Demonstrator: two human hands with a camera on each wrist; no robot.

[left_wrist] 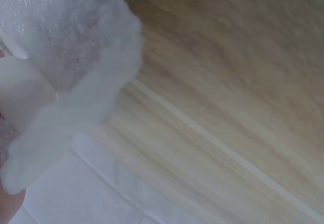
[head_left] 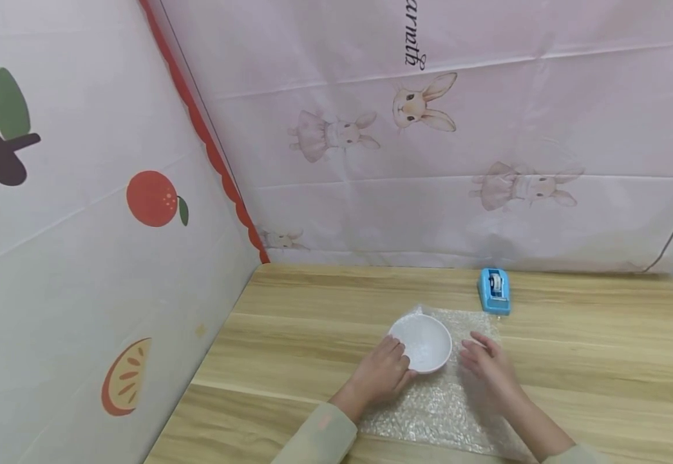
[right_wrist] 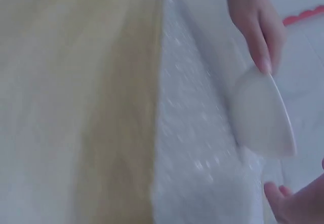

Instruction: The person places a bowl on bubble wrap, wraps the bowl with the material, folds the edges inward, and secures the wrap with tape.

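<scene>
A white bowl point(head_left: 425, 345) sits over a sheet of bubble wrap point(head_left: 449, 406), its hollow facing up. My left hand point(head_left: 384, 368) pinches the bowl's left rim, fingers over the edge and thumb at the near side. In the right wrist view, the same hand point(right_wrist: 260, 26) holds the bowl point(right_wrist: 260, 115) by its rim. Beside the bowl, on its right, my right hand point(head_left: 489, 364) hovers over the wrap with fingers loosely extended, holding nothing. The left wrist view catches the wrap's edge point(left_wrist: 76, 36) and part of the bowl point(left_wrist: 23, 89).
A blue tape dispenser point(head_left: 494, 292) stands at the back of the wooden table point(head_left: 307, 322), just beyond the wrap's far right corner. A pink rabbit-print cloth point(head_left: 429, 212) hangs behind the table, and a white fruit-print cloth point(head_left: 69, 258) hangs along its left side.
</scene>
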